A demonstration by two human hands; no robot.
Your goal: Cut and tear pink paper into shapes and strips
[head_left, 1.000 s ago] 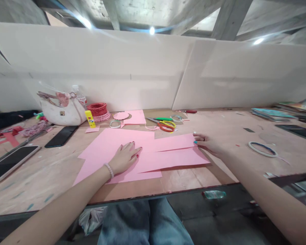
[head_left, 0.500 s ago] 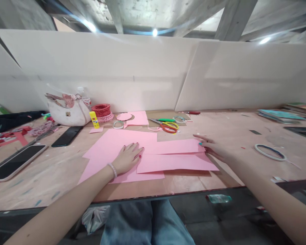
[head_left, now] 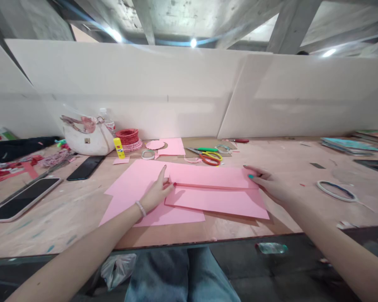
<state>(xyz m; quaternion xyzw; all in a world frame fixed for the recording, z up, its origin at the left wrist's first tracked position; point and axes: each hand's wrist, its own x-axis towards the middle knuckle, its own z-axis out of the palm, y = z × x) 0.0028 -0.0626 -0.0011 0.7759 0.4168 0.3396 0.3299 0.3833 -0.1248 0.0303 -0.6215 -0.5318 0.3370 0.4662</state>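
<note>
A large pink paper sheet [head_left: 135, 188] lies flat on the wooden table [head_left: 66, 222]. On top of it lies a folded pink sheet [head_left: 214, 188], its upper flap doubled over the lower one. My left hand [head_left: 157, 191] pinches the left end of that fold between thumb and fingers. At the right end my right hand [head_left: 266, 182] grips the upper flap's corner, fingers curled over it.
Scissors [head_left: 208, 155], tape rings [head_left: 148, 154], a glue stick [head_left: 119, 147], a red coil [head_left: 127, 137], a white handbag [head_left: 88, 136] and small pink pieces [head_left: 168, 146] lie behind the paper. Two phones [head_left: 23, 197] are at left, another tape ring [head_left: 335, 189] and books [head_left: 346, 144] at right.
My left hand rose from lying flat on the big sheet and took the fold's left end. The upper flap has been brought further over the lower one by both hands.
</note>
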